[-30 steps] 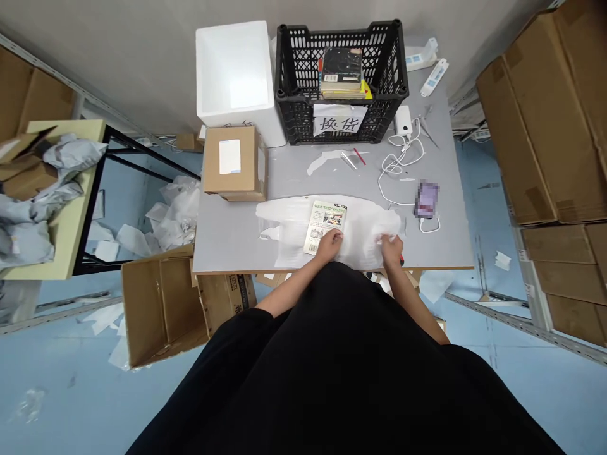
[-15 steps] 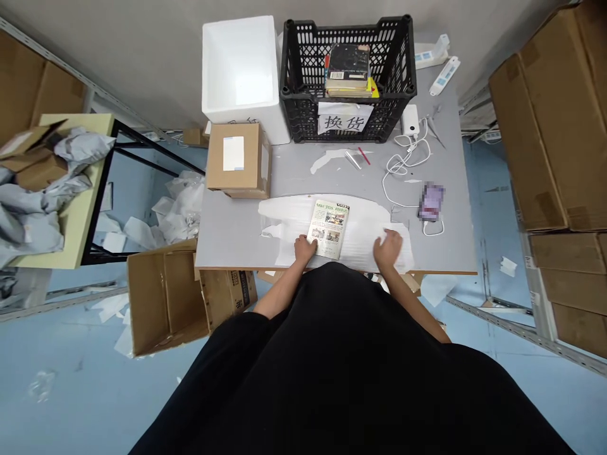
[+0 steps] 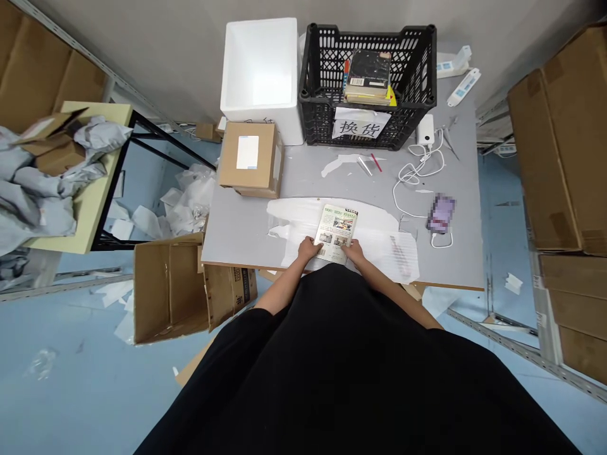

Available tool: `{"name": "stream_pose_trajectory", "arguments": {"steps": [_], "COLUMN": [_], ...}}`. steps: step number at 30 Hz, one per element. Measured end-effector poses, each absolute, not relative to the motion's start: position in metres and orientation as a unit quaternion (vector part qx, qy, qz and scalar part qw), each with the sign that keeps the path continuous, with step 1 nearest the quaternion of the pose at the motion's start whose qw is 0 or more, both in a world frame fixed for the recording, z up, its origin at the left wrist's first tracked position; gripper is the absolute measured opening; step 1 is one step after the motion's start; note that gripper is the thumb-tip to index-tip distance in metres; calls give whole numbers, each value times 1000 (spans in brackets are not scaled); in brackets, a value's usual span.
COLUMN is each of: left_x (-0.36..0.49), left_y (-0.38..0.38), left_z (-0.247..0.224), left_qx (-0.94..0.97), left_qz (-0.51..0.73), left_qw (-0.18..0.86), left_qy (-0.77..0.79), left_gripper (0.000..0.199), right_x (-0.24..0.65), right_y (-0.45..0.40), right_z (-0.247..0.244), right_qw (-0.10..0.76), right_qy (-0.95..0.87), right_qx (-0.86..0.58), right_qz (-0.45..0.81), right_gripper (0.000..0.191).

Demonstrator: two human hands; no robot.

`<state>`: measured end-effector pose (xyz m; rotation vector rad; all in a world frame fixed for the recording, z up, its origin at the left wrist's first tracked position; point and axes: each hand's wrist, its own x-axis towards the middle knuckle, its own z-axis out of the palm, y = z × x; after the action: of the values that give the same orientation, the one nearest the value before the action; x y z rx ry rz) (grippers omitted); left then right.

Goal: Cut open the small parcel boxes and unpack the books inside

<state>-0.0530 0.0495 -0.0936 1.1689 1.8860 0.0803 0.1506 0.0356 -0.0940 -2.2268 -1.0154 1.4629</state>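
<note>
A small book (image 3: 337, 226) with printed text and pictures on its cover lies near the front edge of the table, on a white foam sheet (image 3: 379, 243). My left hand (image 3: 308, 249) grips the book's lower left edge, thumb on the cover. On the opposite edge, my right hand (image 3: 353, 251) holds it the same way, thumb on top. The fingers beneath the book are hidden. The foam sheet spreads out to both sides of the book, with a torn notch at its left end.
Behind stand a cardboard box (image 3: 253, 158), a white foam box (image 3: 260, 66) and a black crate (image 3: 368, 126) with several books. At right are a phone (image 3: 441, 213), a white cable (image 3: 403, 183) and scissors (image 3: 451, 142). An open carton (image 3: 168, 287) is on the floor at left.
My right hand has moved left from the foam sheet onto the book's right edge. My left hand stays on the left edge. The whole view has shifted slightly.
</note>
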Motion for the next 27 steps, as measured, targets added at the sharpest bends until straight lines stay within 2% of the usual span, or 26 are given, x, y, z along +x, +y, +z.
{"name": "stream_pose_trajectory", "arguments": {"steps": [5,12,20,27], "left_x": [-47,-43,-50,-35], "left_y": [44,43,52,42], "left_z": [-92,-90,-96,-91], "left_qx": [457,400,325,295], "left_qz": [42,68,122,164], "left_qw": [465,485,601,577], "left_qy": [757,775,720,744], "left_gripper": [27,41,39,50], "right_x": [152,148,148,152], "right_y": [37,37,36,37], "right_z": [-99,-99,-98,-96], "right_qw": [166,194,199,178], "right_qy": [-337,-318,-316,-336], "right_qx": [-772,-779,-783,-780], "right_qz": [512,505,498,498], "right_gripper": [40,39,40,41]}}
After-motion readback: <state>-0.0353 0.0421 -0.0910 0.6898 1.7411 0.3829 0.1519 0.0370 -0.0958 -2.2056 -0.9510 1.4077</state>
